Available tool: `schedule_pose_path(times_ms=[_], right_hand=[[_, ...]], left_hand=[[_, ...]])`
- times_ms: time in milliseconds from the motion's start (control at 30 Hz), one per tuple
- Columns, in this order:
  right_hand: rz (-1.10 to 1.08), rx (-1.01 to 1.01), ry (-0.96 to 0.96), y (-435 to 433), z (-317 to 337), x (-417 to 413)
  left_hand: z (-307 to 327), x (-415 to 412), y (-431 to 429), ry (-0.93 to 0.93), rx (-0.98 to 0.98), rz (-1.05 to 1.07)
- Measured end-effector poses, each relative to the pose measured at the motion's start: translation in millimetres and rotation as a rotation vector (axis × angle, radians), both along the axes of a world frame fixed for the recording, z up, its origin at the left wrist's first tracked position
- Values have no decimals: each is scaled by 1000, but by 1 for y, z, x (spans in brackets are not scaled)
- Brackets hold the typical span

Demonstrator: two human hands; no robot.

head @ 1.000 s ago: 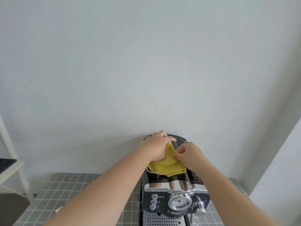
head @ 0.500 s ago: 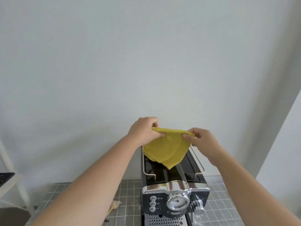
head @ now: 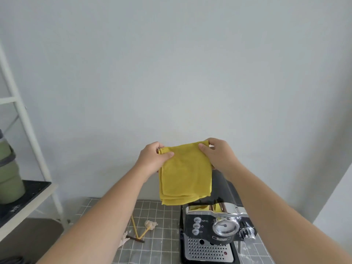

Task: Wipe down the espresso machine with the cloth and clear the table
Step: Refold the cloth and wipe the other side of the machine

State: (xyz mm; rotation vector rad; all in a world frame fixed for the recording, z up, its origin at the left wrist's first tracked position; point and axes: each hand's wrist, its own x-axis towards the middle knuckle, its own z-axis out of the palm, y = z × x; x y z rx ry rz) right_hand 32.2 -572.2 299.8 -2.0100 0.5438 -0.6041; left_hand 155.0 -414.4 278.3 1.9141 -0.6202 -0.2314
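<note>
Head view: left hand and right hand pinch folded, soft yellow cloth above chrome espresso machine

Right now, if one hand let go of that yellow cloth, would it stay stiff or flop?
Probably floppy: the yellow cloth hangs straight down in folded layers from where the left hand and right hand pinch its top corners. It looks light, since pinches alone carry it. Released on one side, it would likely droop toward the espresso machine.
</note>
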Motion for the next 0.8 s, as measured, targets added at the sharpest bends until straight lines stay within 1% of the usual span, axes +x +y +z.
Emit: schedule_pose_path(times_ms=[67, 100, 133, 167, 233, 267, 367, 433, 500, 567, 633, 700, 800], right_hand=[[-14, -21, 68, 8, -17, 11], [-27, -38, 90, 10, -24, 14], [-40, -53, 102, 11, -31, 17], [-47, -69, 110, 12, -36, 18], [-53, -90, 119, 10, -43, 19], [-54, -93, 126, 9, -46, 18], [-26, -111, 138, 5, -50, 12], [-15, -158, 159, 2, -52, 8], [-14, -286, 207, -1, -56, 2], [46, -499, 266, -5, -65, -2], [139, -647, 398, -5, -74, -6], [173, -722, 542, -2, -78, -7], [150, -770, 602, 0, -77, -7]], left_hand=[[-22, -1, 1, -170, 211, 123], [-29, -7, -1, -249, 250, 136], [-35, -17, -5, -290, 229, 101], [-40, -29, -9, -288, 179, 26], [-51, -51, -20, -214, 83, -148], [-57, -59, -25, -174, 58, -204], [-72, -69, -31, -76, -15, -281], [-80, -70, -30, 4, -72, -319], [-86, -70, -29, 73, -154, -334], [-90, -71, -29, 130, -232, -331], [-96, -74, -29, 192, -289, -326], [-106, -77, -27, 311, -326, -288], [-115, -69, -24, 583, -461, -185]])
